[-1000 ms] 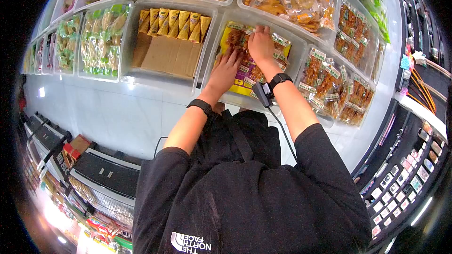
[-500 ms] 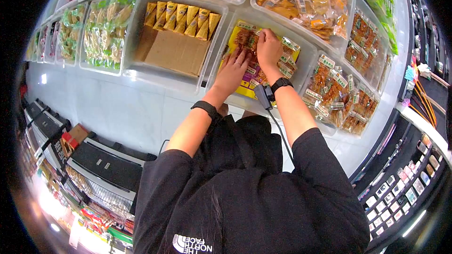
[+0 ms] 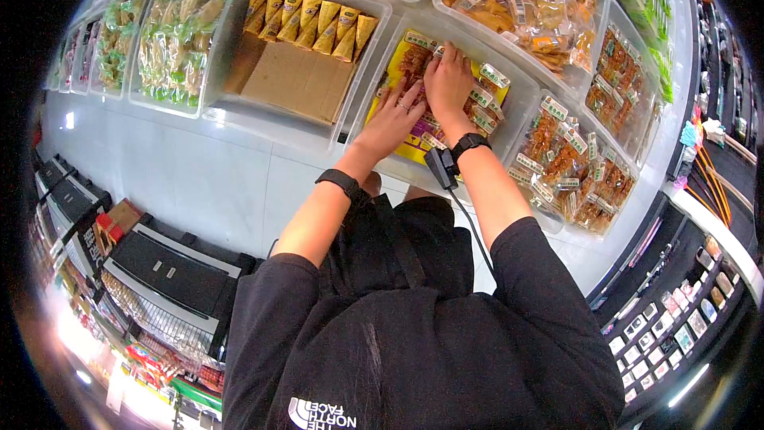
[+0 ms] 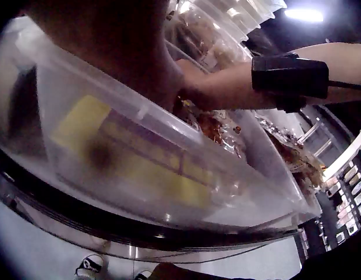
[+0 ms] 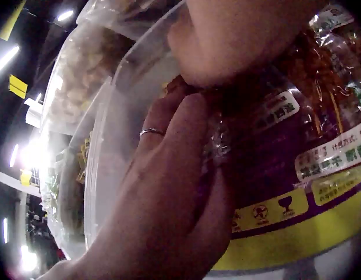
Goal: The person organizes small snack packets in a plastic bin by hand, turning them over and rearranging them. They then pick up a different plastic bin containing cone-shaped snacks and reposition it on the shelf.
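Note:
In the head view, clear packets of reddish-brown snacks (image 3: 482,111) with white-and-green labels lie on a yellow-and-purple printed sheet (image 3: 412,150) inside a clear plastic bin (image 3: 516,94). My left hand (image 3: 390,123) reaches over the bin's near wall, its fingers stretched out across the packets at the left. Just beside it, my right hand (image 3: 448,86) is bent down over the middle packets, its fingertips hidden; I cannot tell whether they pinch one. The right wrist view has the left hand (image 5: 169,169), with a ring, its fingertips tucked behind the right hand.
To the left stands a bin with yellow cone-shaped packs (image 3: 318,24) above bare cardboard (image 3: 298,84). More bagged snacks (image 3: 525,12) fill bins behind, and labelled packets (image 3: 569,163) fill one at the right. A cable (image 3: 475,227) hangs from the right wrist device (image 3: 440,167).
The head view has shifted slightly, so the bins sit farther right. My hands have come closer together over the packets, the left fingers now right beside the right hand.

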